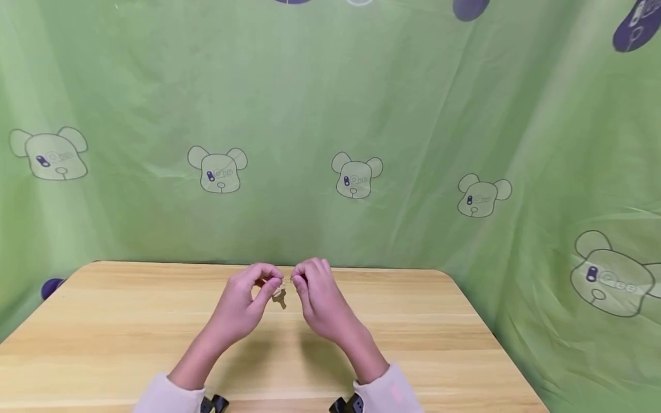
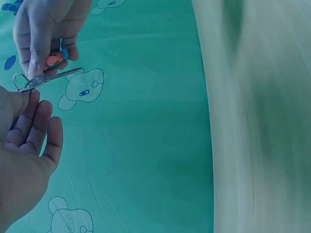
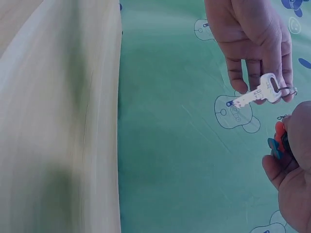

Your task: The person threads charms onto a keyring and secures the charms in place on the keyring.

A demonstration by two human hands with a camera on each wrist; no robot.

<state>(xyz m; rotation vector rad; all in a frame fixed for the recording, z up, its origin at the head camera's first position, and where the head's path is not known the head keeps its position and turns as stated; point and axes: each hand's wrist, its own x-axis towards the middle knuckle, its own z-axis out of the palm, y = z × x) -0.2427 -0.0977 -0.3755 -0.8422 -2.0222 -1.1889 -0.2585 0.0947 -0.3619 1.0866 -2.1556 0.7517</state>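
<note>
A metal key (image 3: 255, 95) on a split ring (image 2: 19, 80) is pinched between the thumb and fingers of my left hand (image 1: 240, 301). In the head view the key (image 1: 280, 298) hangs down beside those fingertips, above the table. My right hand (image 1: 322, 301), close by on the right, grips a small orange and teal trinket (image 3: 277, 140) with a dark part partly hidden in its fingers. A short bit of metal chain (image 3: 282, 117) sticks out above the trinket. The fingertips of both hands nearly meet. Whether chain and ring are joined cannot be seen.
Beneath the hands lies a light wood-grain table (image 1: 413, 332). Behind it and at the sides hangs a green curtain (image 1: 310, 86) printed with bear heads. A black wrist device (image 1: 214, 404) shows below the left sleeve, and another (image 1: 347, 404) by the right sleeve.
</note>
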